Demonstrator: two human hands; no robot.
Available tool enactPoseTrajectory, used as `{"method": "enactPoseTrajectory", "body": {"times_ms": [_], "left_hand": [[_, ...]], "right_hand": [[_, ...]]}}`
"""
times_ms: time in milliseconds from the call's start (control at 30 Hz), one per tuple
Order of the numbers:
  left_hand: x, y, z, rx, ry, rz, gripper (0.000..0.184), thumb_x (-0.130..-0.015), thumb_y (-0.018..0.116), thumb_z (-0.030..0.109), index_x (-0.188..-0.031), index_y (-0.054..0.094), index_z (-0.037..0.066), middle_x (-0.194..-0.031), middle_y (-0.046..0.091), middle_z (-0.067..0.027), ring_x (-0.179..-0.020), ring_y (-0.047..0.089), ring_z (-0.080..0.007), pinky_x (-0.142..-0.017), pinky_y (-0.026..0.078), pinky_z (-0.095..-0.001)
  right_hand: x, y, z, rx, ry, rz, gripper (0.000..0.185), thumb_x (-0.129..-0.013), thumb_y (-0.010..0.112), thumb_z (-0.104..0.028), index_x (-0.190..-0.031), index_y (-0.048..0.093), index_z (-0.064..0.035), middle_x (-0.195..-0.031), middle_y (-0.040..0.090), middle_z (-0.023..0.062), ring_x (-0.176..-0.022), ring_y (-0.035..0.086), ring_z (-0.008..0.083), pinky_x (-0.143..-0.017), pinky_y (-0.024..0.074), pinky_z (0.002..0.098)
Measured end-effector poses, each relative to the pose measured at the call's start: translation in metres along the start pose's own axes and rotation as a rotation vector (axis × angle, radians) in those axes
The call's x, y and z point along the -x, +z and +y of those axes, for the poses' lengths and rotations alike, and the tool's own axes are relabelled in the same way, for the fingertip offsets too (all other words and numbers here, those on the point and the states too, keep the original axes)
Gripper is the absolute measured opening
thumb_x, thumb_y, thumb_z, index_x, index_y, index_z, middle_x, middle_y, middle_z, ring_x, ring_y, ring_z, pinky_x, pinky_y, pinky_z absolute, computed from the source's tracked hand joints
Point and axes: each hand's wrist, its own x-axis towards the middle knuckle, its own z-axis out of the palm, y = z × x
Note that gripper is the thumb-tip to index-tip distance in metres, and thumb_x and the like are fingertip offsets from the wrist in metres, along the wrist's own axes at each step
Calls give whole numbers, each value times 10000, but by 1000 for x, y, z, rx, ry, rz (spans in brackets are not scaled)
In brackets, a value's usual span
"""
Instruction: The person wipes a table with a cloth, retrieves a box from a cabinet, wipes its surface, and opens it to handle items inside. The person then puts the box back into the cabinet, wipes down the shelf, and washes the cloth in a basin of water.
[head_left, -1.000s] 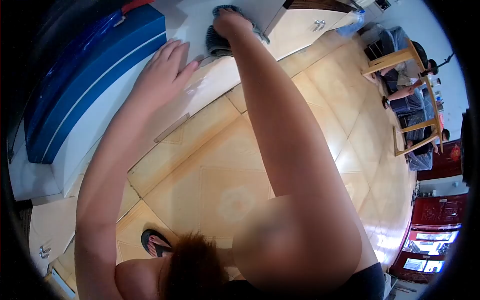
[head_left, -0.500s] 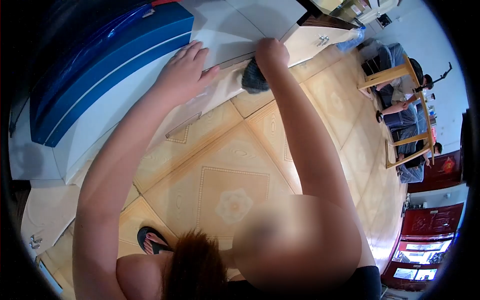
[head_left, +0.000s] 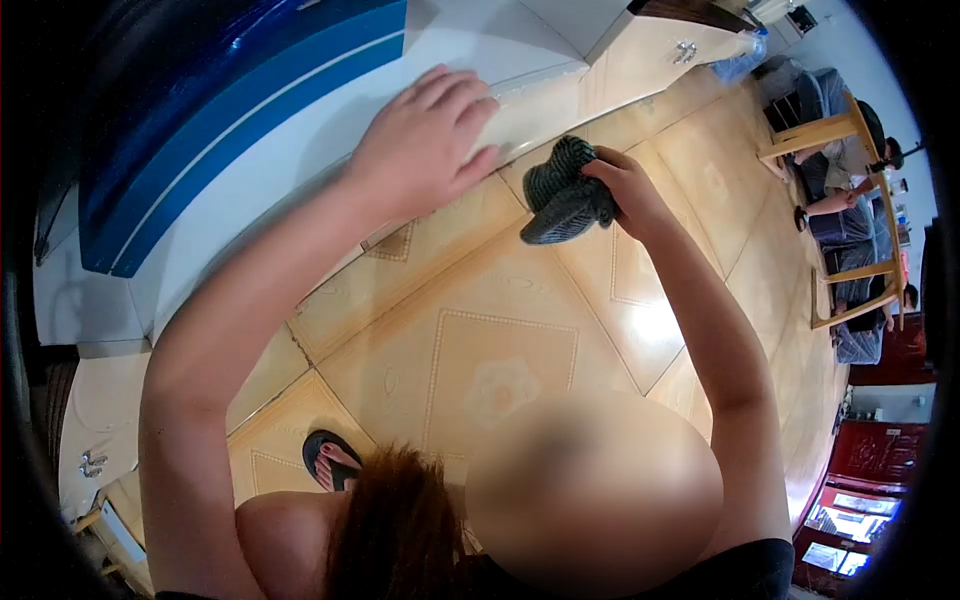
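Observation:
My right hand [head_left: 630, 195] grips a dark ribbed cloth [head_left: 568, 195], held bunched above the tiled floor, apart from the white counter. The cloth's lower part hangs toward the left. My left hand [head_left: 425, 145] rests on the edge of the white counter [head_left: 480, 35], its fingers apart and nothing in it. A curved blue base [head_left: 260, 115] with a pale stripe sits on the counter, left of my left hand.
Cream cabinet doors [head_left: 650, 65] continue toward the upper right. Patterned tiles [head_left: 500, 350] cover the floor, where a foot in a black sandal [head_left: 330, 460] stands. People sit near a wooden frame [head_left: 860, 270] at the far right. A red door [head_left: 880, 450] is beyond.
My right hand has drawn the cloth off the counter, down and to the right, over the floor. My left hand has shifted right along the counter edge.

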Motion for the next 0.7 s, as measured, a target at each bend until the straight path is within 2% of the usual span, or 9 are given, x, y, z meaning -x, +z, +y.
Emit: {"method": "enactPoseTrajectory", "body": {"times_ms": [100, 133, 233, 267, 367, 467, 567, 667, 700], "left_hand": [[16, -5, 38, 246, -22, -11, 356, -897, 581, 227, -1195, 535, 38, -1281, 529, -134, -1242, 478, -337, -1096, 355, -437], [21, -6, 46, 393, -99, -79, 374, -895, 587, 199, -1228, 519, 44, -1292, 522, -140, -1227, 491, -334, -1058, 388, -440], [37, 1, 55, 509, -174, -129, 415, -880, 614, 160, -1259, 489, 43, -1296, 515, -149, -1217, 498, -337, -1039, 408, -435], [40, 5, 56, 512, -174, -82, 470, -857, 640, 181, -1267, 479, 14, -1255, 529, -158, -1161, 533, -340, -1014, 435, -415], [47, 8, 55, 627, -297, -103, 514, -856, 661, 171, -1301, 461, 9, -1259, 546, -174, -1172, 541, -336, -1026, 430, -405], [50, 13, 52, 961, -413, -240, 498, -863, 673, 166, -1290, 480, -1, -1261, 572, -165, -1181, 557, -298, -1032, 430, -388], [45, 8, 56, 1201, -589, -420, 476, -883, 663, 103, -1318, 489, 19, -1238, 592, -95, -1166, 561, -188, -1012, 441, -330], [36, 2, 52, 1329, -706, -568, 366, -881, 667, 96, -1215, 542, 10, -1118, 600, -33, -1029, 577, -117, -910, 474, -279], [37, 3, 52, 1372, -718, -515, 344, -881, 667, 95, -1191, 545, 12, -1084, 591, -20, -998, 569, -103, -886, 475, -269]], "right_hand": [[21, 17, -8, -44, 25, -84, 405, -914, 506, -75, -1301, 518, 41, -1093, 639, 112, -951, 638, 184, -826, 537, 320], [26, 19, -10, -70, 37, -122, 414, -908, 501, -71, -1307, 513, 40, -1107, 636, 115, -970, 634, 189, -843, 533, 322], [42, 29, -14, -146, 67, -215, 436, -891, 488, -66, -1314, 506, 36, -1133, 631, 123, -1009, 627, 206, -880, 526, 331], [48, 32, -16, -164, 72, -233, 439, -885, 485, -67, -1311, 508, 36, -1133, 632, 126, -1010, 628, 212, -883, 526, 334], [56, 34, -18, -216, 87, -302, 443, -870, 481, -76, -1298, 514, 33, -1134, 635, 131, -1012, 629, 226, -887, 528, 340], [60, 37, -17, -310, 119, -368, 426, -869, 484, -95, -1274, 522, 28, -1131, 636, 129, -1009, 630, 234, -883, 529, 344], [59, 33, -12, -372, 152, -414, 386, -889, 518, -119, -1248, 547, 20, -1125, 648, 119, -1000, 641, 222, -880, 527, 327], [56, 34, -12, -319, 86, -425, 332, -908, 559, -139, -1205, 567, 10, -1107, 656, 101, -989, 650, 199, -868, 527, 308], [57, 37, -11, -288, 52, -421, 313, -913, 572, -144, -1188, 572, 5, -1099, 658, 94, -985, 652, 191, -862, 528, 303]]}}
